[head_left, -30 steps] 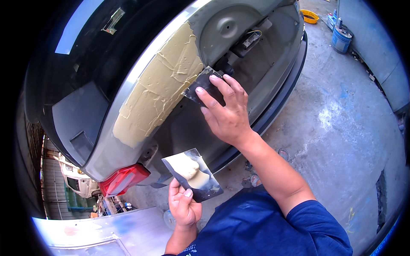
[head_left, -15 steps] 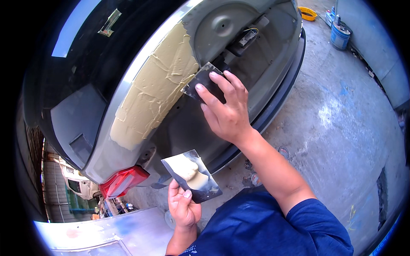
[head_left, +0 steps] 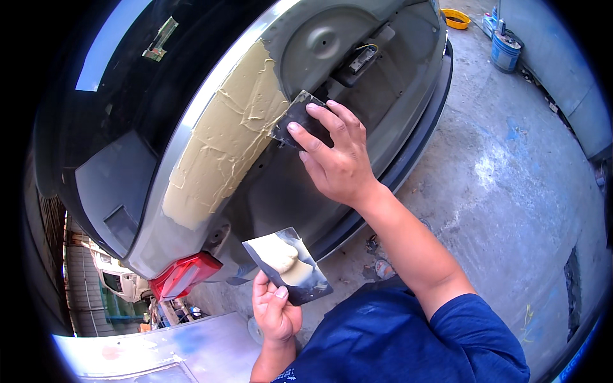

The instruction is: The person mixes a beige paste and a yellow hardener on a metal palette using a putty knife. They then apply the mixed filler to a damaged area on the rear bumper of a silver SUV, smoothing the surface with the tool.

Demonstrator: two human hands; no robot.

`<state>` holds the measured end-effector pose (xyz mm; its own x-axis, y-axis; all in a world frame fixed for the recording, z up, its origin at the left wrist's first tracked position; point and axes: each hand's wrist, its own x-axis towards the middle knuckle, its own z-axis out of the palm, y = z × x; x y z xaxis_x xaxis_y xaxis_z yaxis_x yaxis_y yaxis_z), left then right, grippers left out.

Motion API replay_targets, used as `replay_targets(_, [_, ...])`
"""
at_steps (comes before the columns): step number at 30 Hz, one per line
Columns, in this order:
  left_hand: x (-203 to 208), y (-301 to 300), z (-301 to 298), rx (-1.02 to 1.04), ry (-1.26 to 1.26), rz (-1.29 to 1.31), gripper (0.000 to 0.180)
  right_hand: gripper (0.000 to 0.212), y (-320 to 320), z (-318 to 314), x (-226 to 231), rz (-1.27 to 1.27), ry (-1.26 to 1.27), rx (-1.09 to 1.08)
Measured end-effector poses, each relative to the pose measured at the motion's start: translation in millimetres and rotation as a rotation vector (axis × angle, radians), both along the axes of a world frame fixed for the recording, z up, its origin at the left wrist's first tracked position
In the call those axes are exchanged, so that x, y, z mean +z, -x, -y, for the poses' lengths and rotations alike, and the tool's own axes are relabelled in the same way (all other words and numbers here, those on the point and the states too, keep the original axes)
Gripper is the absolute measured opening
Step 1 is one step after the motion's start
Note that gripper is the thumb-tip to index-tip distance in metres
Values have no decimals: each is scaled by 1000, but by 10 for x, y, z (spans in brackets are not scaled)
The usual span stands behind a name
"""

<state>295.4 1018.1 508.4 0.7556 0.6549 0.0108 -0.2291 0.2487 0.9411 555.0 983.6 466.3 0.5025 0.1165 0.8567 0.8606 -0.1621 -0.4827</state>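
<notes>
My right hand [head_left: 341, 150] grips a dark flat putty spreader [head_left: 300, 121], its edge against the lower border of the cream body filler [head_left: 223, 131]. The filler is spread thick and ridged over a grey car's tailgate panel [head_left: 191, 115]. Lower down, my left hand [head_left: 276, 313] pinches a dark square plate [head_left: 313, 290] between thumb and fingers. On that plate sits a mound of cream filler [head_left: 280, 256]. The plate is apart from the car.
A red tail light [head_left: 185, 276] sits at the car's lower left corner, and a dark bumper edge [head_left: 415, 153] runs along the right. Farther right, a blue bucket [head_left: 504, 52] and a yellow basin [head_left: 456, 19] stand on the concrete floor [head_left: 491, 210]. A painted panel [head_left: 134, 357] lies at lower left.
My right hand and the spreader have shifted slightly up and left along the filler's edge. The left hand with its plate has barely moved. The whole view has shifted a little.
</notes>
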Motion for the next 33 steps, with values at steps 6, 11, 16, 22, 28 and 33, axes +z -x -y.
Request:
replay_targets(6, [-4,4,22,1,17,26,53,42,43,98,9,-15,14,30])
replay_targets(11, [6,-22,38,-12,12,9,51,42,-63,85,17,-4,38,38])
replay_targets(16, [3,-5,45,-10,1,-2,50,44,-30,137,-3,-17,35,46])
replay_targets(22, [15,-4,49,-15,-8,4,50,45,-126,113,-27,-5,39,63])
replay_targets(28, [7,8,45,-17,8,8,50,47,-36,66,-22,-12,-13,48])
replay_targets(33, [-18,89,-1,-27,1,19,51,45,51,47,-112,-37,6,33])
